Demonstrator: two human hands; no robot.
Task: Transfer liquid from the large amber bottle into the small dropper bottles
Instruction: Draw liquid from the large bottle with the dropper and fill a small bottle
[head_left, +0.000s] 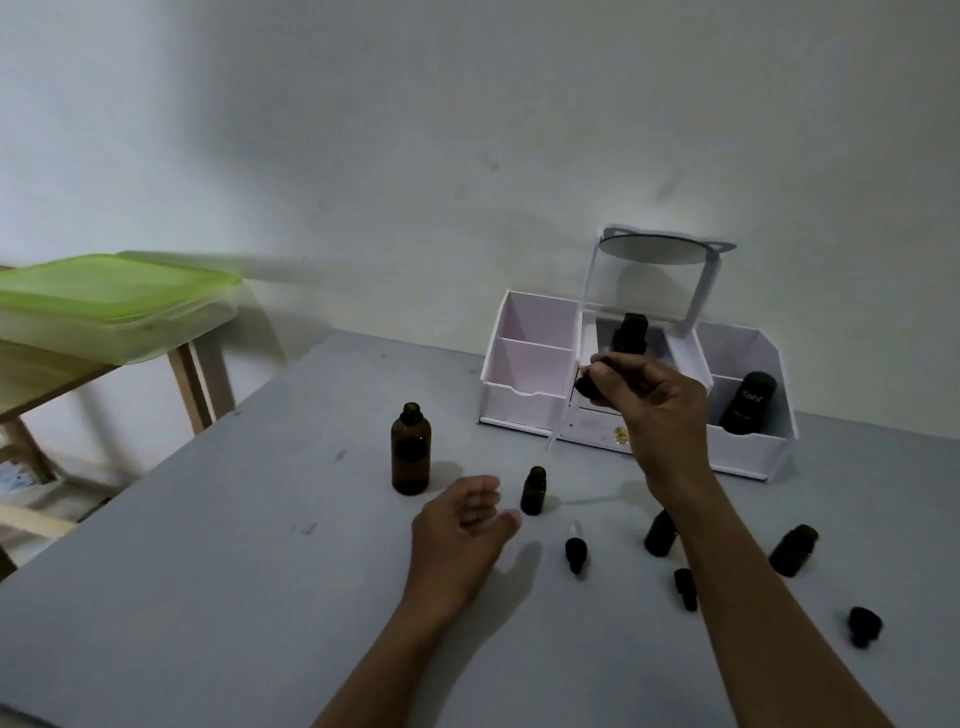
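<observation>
The large amber bottle (410, 450) stands uncapped on the grey table (234, 571), left of centre. A small open dropper bottle (533, 491) stands just right of my left hand (465, 522), which hovers with fingers apart and holds nothing. My right hand (655, 410) is raised in front of the organizer and grips a dropper (586, 387) by its black bulb, with the clear pipette slanting down to the left. Two more small bottles stand further right: one (660, 535) partly hidden behind my right forearm, the other (793, 550) clear of it.
Loose black dropper caps lie on the table (575, 554), (685, 590), (865, 626). A white organizer (524, 402) with a mirror stands against the wall, holding a dark bottle (629, 332) and a black tube (748, 410). At left, a green-lidded box (104, 296) sits on a wooden stand.
</observation>
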